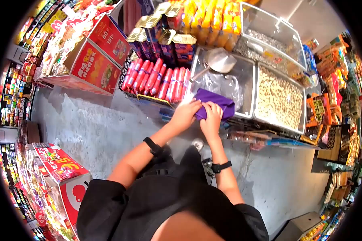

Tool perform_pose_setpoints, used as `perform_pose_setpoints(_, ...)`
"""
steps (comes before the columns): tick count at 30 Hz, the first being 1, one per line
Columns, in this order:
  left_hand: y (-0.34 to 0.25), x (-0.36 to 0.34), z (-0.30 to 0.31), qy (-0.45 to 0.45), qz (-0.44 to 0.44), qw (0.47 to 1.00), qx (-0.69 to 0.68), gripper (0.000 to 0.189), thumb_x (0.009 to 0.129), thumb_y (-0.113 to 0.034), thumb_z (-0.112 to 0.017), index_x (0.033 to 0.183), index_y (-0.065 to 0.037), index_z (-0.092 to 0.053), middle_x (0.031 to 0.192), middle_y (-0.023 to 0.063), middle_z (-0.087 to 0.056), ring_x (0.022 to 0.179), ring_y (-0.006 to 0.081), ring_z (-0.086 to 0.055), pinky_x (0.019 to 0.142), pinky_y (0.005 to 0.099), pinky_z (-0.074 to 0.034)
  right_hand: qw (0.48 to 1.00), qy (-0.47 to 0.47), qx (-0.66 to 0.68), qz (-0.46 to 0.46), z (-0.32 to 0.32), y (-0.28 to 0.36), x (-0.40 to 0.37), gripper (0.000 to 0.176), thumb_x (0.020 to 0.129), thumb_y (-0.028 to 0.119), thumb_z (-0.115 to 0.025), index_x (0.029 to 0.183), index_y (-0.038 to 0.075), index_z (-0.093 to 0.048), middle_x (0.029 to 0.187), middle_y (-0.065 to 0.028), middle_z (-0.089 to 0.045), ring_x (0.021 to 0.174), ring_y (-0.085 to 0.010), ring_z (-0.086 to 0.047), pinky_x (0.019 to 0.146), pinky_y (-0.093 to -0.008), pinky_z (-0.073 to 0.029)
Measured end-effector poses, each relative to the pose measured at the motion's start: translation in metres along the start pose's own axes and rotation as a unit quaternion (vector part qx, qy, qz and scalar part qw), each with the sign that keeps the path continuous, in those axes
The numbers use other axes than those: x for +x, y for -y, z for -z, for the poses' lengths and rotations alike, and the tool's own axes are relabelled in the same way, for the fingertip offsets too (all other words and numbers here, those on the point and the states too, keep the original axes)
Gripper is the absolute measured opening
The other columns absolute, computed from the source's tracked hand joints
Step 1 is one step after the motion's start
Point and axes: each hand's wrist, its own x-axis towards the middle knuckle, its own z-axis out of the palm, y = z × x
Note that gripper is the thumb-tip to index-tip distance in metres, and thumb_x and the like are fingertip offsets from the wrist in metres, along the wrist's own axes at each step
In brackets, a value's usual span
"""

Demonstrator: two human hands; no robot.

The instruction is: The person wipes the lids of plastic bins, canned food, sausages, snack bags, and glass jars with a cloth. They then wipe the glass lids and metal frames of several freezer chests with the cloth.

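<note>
Both my hands are at the front edge of a display counter, on a folded purple cloth (215,103). The fingers of my left hand (185,114) pinch its left end. My right hand (211,117) grips the near edge, thumb and fingers bent onto it. The cloth lies over the front rim of a clear bin (248,86). Inside that bin are a crumpled clear plastic bag (231,88) and a metal scoop (220,60), its handle pointing toward me. Just left of my hands, red wrapped sausage-like packs (155,80) stand in a black basket.
Right of the bin is a tub of pale nuts (279,96). Behind it stands a lidded clear box (273,40) of dark seeds. Tins (185,39) and yellow packs (213,18) line the back. Red promotional boxes (94,66) stand left, above a grey floor (88,116).
</note>
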Motion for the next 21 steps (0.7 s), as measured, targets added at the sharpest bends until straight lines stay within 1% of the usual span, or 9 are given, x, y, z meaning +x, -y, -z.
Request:
perform_pose_setpoints(7, 0.023, -0.027, 0.055, -0.018, 0.08, 0.989, -0.126, 0.041, 0.061, -0.003, -0.059, 0.102, 0.0, -0.057, 0.106, 0.0168, -0.058, 0.104, 0.0338, -0.053, 0.09, 0.0402, -0.042, 0.995, 0.043, 0.088, -0.008, -0.023, 0.05, 0.002, 0.037, 0.064, 0.004, -0.054, 0.101, 0.003, -0.059, 0.096, -0.0142, -0.061, 0.094, -0.032, -0.055, 0.086, -0.0395, -0.039)
perform_pose_setpoints(9, 0.045, -0.045, 0.078, -0.091, 0.023, 0.986, -0.138, 0.039, 0.061, -0.004, -0.059, 0.1, -0.001, -0.058, 0.101, 0.0155, -0.059, 0.098, 0.0339, -0.055, 0.086, 0.0387, -0.044, 0.985, 0.058, 0.155, -0.041, -0.043, 0.081, 0.005, 0.036, 0.068, -0.001, -0.051, 0.103, 0.001, -0.059, 0.093, -0.0171, -0.062, 0.087, -0.0315, -0.06, 0.081, -0.0349, -0.045)
perform_pose_setpoints(10, 0.056, -0.054, 0.093, -0.077, 0.054, 0.982, -0.166, 0.03, 0.065, -0.01, -0.065, 0.091, 0.001, -0.055, 0.088, 0.0156, -0.059, 0.089, 0.0319, -0.058, 0.08, 0.0355, -0.046, 0.985, 0.065, 0.156, -0.032, -0.053, 0.1, 0.007, 0.036, 0.068, -0.001, -0.051, 0.103, 0.001, -0.059, 0.093, -0.0171, -0.062, 0.087, -0.0315, -0.06, 0.081, -0.0349, -0.045)
perform_pose_setpoints(11, 0.07, -0.067, 0.105, -0.087, 0.057, 0.981, -0.164, 0.03, 0.065, -0.01, -0.065, 0.091, 0.001, -0.055, 0.088, 0.0156, -0.059, 0.089, 0.0319, -0.058, 0.08, 0.0355, -0.046, 0.975, 0.09, 0.195, -0.059, -0.062, 0.121, 0.012, 0.034, 0.07, -0.001, -0.051, 0.103, 0.001, -0.06, 0.093, -0.0172, -0.063, 0.084, -0.0279, -0.061, 0.079, -0.0336, -0.046)
perform_pose_setpoints(13, 0.101, -0.096, 0.128, -0.091, 0.19, 0.927, -0.31, 0.03, 0.07, -0.01, -0.065, 0.096, 0.001, -0.054, 0.091, 0.0144, -0.06, 0.091, 0.0269, -0.06, 0.078, 0.0326, -0.046, 0.958, 0.11, 0.251, -0.09, -0.096, 0.15, 0.02, 0.025, 0.077, 0.007, -0.054, 0.1, -0.002, -0.06, 0.085, -0.0163, -0.064, 0.078, -0.0273, -0.063, 0.073, -0.0305, -0.047)
perform_pose_setpoints(15, 0.142, -0.132, 0.152, -0.114, 0.215, 0.898, -0.366, 0.027, 0.077, -0.007, -0.061, 0.102, -0.001, -0.055, 0.092, 0.009, -0.062, 0.091, 0.0149, -0.058, 0.078, 0.032, -0.046, 0.934, 0.151, 0.302, -0.119, -0.14, 0.178, 0.025, 0.022, 0.08, 0.009, -0.054, 0.098, -0.002, -0.061, 0.08, -0.0102, -0.062, 0.075, -0.016, -0.058, 0.072, -0.0284, -0.046)
perform_pose_setpoints(17, 0.199, -0.175, 0.174, -0.088, 0.224, 0.892, -0.382, 0.029, 0.076, -0.009, -0.062, 0.104, -0.001, -0.057, 0.09, 0.0054, -0.062, 0.085, 0.0126, -0.057, 0.076, 0.0269, -0.045, 0.902, 0.221, 0.336, -0.154, -0.181, 0.229, 0.036, 0.022, 0.083, 0.013, -0.054, 0.098, -0.002, -0.06, 0.078, -0.0069, -0.06, 0.074, -0.0119, -0.054, 0.072, -0.027, -0.045)
perform_pose_setpoints(19, 0.243, -0.214, 0.214, -0.109, 0.229, 0.882, -0.397, 0.032, 0.075, -0.013, -0.066, 0.103, 0.0, -0.058, 0.09, 0.006, -0.062, 0.084, 0.0122, -0.057, 0.075, 0.0274, -0.046, 0.893, 0.233, 0.371, -0.097, -0.243, 0.265, 0.036, 0.027, 0.085, 0.021, -0.055, 0.095, -0.004, -0.06, 0.076, -0.006, -0.06, 0.072, -0.0123, -0.055, 0.068, -0.0275, -0.045)
perform_pose_setpoints(21, 0.275, -0.256, 0.254, -0.097, 0.262, 0.919, -0.278, 0.037, 0.073, -0.018, -0.07, 0.102, 0.001, -0.059, 0.089, 0.008, -0.063, 0.081, 0.0137, -0.058, 0.073, 0.0291, -0.047, 0.845, 0.39, 0.298, -0.212, -0.287, 0.294, 0.043, 0.029, 0.088, 0.025, -0.056, 0.1, -0.001, -0.061, 0.083, 0.0008, -0.06, 0.076, -0.0087, -0.05, 0.07, -0.0242, -0.041)
